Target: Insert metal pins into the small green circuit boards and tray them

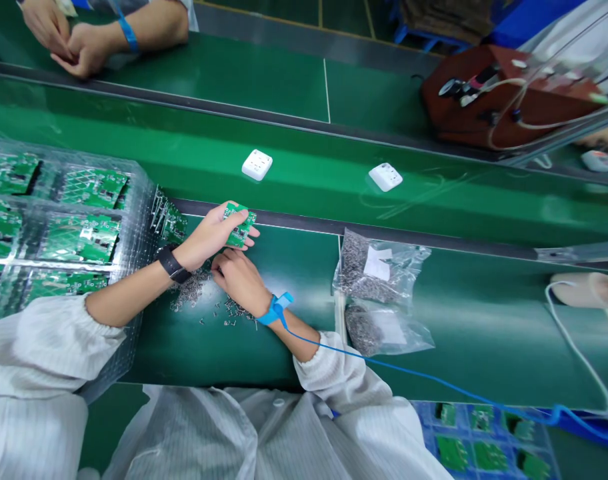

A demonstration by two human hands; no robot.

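My left hand (211, 233) holds a small green circuit board (241, 227) by its edge, tilted above the green bench mat. My right hand (239, 277) is curled just below the board, fingers closed over a scatter of small metal parts (194, 290) lying on the mat; whether it pinches one is hidden. A black watch sits on my left wrist and a blue strap with a blue cord (277, 308) on my right wrist.
Clear trays of green boards (59, 227) stack at the left. Two plastic bags of metal parts (379, 293) lie to the right. Two white socket pieces (257, 164) ride the conveyor. Another person's hands (69, 40) rest far left; a red-brown device (504, 100) sits far right.
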